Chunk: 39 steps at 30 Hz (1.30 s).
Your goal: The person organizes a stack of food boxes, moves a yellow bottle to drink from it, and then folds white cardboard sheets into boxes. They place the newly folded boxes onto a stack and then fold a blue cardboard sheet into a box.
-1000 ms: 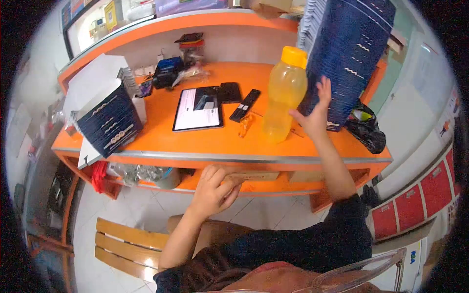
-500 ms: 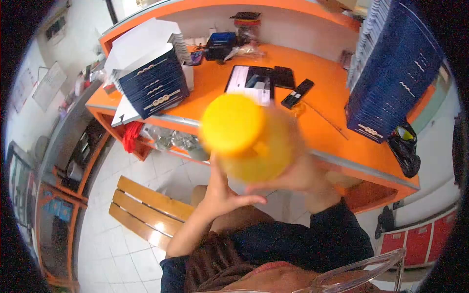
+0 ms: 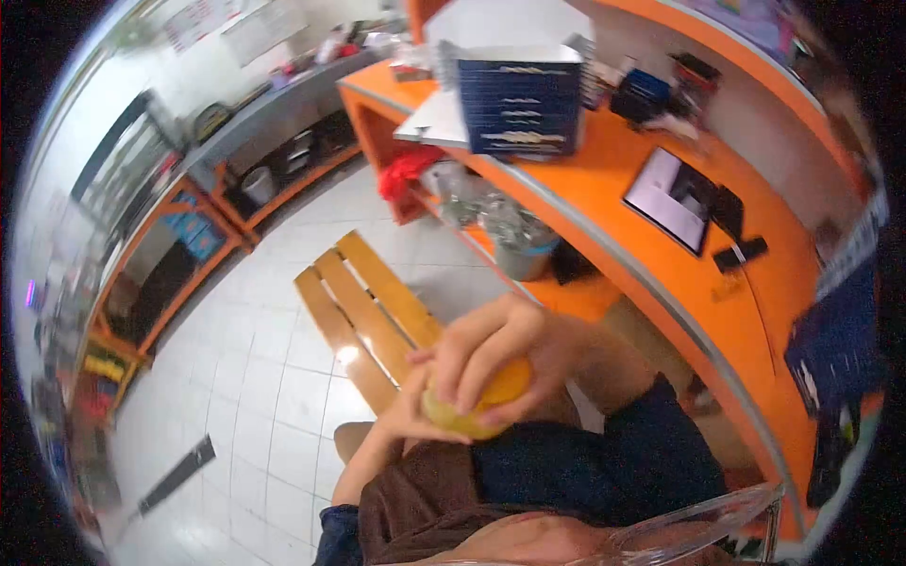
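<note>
A small jar [image 3: 444, 415] with a yellow lid [image 3: 510, 381] is held low in front of my lap, tilted over. My right hand [image 3: 500, 349] is wrapped over the yellow lid from above. Around the jar's body on the left side, my left hand [image 3: 408, 411] is closed. The fingers of both hands partly cover the jar, and its contents are blurred.
A wooden slatted bench [image 3: 363, 302] is just beyond my hands. On the orange desk [image 3: 604, 203] to the right are blue stacked boxes [image 3: 519, 108], a tablet [image 3: 668, 200] and a phone [image 3: 740, 254]. A bucket [image 3: 524, 259] stands beneath the desk.
The view has turned left. The jar has come down and away from the camera, toward my lap. My right hand has moved onto the lid, and my left hand has closed on the jar.
</note>
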### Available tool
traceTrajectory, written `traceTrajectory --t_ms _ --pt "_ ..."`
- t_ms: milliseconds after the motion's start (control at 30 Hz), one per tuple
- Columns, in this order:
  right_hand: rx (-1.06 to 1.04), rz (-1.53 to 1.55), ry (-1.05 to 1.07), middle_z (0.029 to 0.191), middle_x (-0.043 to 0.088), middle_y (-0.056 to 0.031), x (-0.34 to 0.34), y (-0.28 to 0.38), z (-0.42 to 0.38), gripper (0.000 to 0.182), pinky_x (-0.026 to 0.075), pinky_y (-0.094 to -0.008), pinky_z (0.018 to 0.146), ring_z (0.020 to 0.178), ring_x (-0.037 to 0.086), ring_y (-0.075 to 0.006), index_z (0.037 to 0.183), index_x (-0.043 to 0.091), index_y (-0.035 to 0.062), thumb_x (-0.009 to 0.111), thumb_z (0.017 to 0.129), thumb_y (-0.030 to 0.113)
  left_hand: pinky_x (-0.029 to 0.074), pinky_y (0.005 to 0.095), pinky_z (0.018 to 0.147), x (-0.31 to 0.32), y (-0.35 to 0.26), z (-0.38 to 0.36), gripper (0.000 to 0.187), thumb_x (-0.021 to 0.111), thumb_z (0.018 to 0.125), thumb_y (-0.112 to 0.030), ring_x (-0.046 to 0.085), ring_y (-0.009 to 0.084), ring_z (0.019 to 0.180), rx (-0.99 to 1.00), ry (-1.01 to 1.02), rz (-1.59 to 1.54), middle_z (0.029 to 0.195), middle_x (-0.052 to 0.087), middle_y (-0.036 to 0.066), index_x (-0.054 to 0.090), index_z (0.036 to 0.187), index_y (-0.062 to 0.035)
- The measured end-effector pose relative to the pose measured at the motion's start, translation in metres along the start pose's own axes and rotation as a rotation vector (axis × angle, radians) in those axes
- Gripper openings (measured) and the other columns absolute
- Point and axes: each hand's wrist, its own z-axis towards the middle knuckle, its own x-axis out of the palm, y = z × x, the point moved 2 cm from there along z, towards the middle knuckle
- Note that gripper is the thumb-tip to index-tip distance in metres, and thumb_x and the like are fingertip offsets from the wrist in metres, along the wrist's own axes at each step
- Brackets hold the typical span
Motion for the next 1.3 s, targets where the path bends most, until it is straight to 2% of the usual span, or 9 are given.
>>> traceTrajectory --t_ms 200,267,333,667,833,933,1033,1167,1300 --pt "0.466 -0.778 -0.689 0.113 0.058 -0.0183 -0.075 -0.025 0.011 0.05 0.049 -0.0372 0.079 0.101 0.059 -0.025 0.112 0.057 0.0027 0.076 0.075 0.031 0.032 0.04 0.106 0.018 -0.014 -0.01 0.108 0.091 0.056 -0.028 0.04 0.0261 0.127 0.08 -0.197 0.209 0.137 0.039 0.015 0.026 0.138 -0.0007" --pt "0.449 -0.578 -0.315 0.091 0.06 -0.0177 -0.067 -0.004 0.011 0.048 0.049 -0.0406 0.076 0.091 0.061 -0.0301 0.113 0.056 0.003 0.07 0.08 0.035 0.033 0.0396 0.105 0.012 -0.011 -0.011 0.107 0.09 0.056 -0.026 0.042 0.0274 0.126 0.068 -0.358 0.227 0.136 0.04 0.016 0.027 0.138 -0.0005" --pt "1.107 -0.739 0.312 0.082 0.06 -0.0111 -0.028 0.038 0.043 0.059 0.048 -0.0375 0.068 0.075 0.062 -0.0278 0.122 0.053 0.005 0.068 0.079 0.044 0.035 0.0392 0.104 0.013 -0.008 -0.012 0.106 0.09 0.056 -0.024 0.043 0.0288 0.124 0.059 -0.523 0.228 0.135 0.041 0.017 0.027 0.138 -0.0003" --pt "0.07 -0.519 0.241 0.106 0.059 -0.0214 -0.037 0.049 0.043 0.013 0.05 -0.0409 0.074 0.087 0.062 -0.0363 0.089 0.069 0.0193 0.064 0.08 0.028 0.034 0.0388 0.105 -0.019 -0.048 -0.019 0.11 0.089 0.054 -0.028 0.044 0.0308 0.124 -0.087 -0.234 0.246 0.135 0.042 0.018 0.025 0.14 -0.0017" --pt "0.169 -0.092 -0.541 0.108 0.055 -0.0283 -0.03 0.068 -0.003 0.021 0.052 -0.0361 0.071 0.086 0.061 -0.0314 0.093 0.066 0.0126 0.069 0.078 0.027 0.042 0.0454 0.099 -0.014 -0.029 -0.017 0.097 0.083 0.066 -0.021 0.048 0.0344 0.12 0.43 -0.61 0.169 0.131 0.044 0.023 0.022 0.139 -0.0034" --pt "0.036 -0.153 -0.582 0.108 0.055 -0.0292 -0.031 0.046 -0.032 0.037 0.052 -0.0359 0.073 0.089 0.06 -0.032 0.107 0.059 0.0097 0.074 0.076 0.023 0.048 0.0476 0.091 -0.017 -0.063 -0.025 0.068 0.066 0.082 -0.01 0.053 0.0371 0.111 0.193 -0.973 -0.322 0.117 0.053 0.026 0.024 0.136 -0.007" --pt "0.033 -0.358 -0.475 0.11 0.053 -0.0282 -0.034 0.039 -0.054 0.051 0.051 -0.037 0.077 0.096 0.06 -0.0341 0.118 0.05 0.0122 0.076 0.075 0.02 0.05 0.0465 0.086 -0.031 -0.067 -0.008 0.056 0.057 0.088 -0.01 0.058 0.0354 0.103 0.509 -1.068 0.524 0.11 0.057 0.026 0.026 0.134 -0.0073" --pt "0.121 -0.434 -0.463 0.114 0.051 -0.0274 -0.037 0.044 -0.068 0.059 0.05 -0.0368 0.081 0.099 0.058 -0.0339 0.122 0.045 0.0141 0.078 0.073 0.018 0.051 0.0467 0.08 -0.062 -0.11 -0.016 0.048 0.054 0.09 -0.013 0.061 0.0347 0.095 0.474 -0.856 0.904 0.108 0.058 0.024 0.028 0.13 -0.0076" --pt "0.15 -0.468 -0.47 0.115 0.05 -0.0271 -0.036 0.048 -0.074 0.059 0.049 -0.0366 0.083 0.1 0.058 -0.0327 0.123 0.046 0.0138 0.078 0.074 0.018 0.05 0.0481 0.08 -0.079 -0.119 0.008 0.05 0.055 0.09 -0.017 0.062 0.0345 0.094 0.975 -0.901 1.043 0.11 0.058 0.023 0.026 0.131 -0.0116"
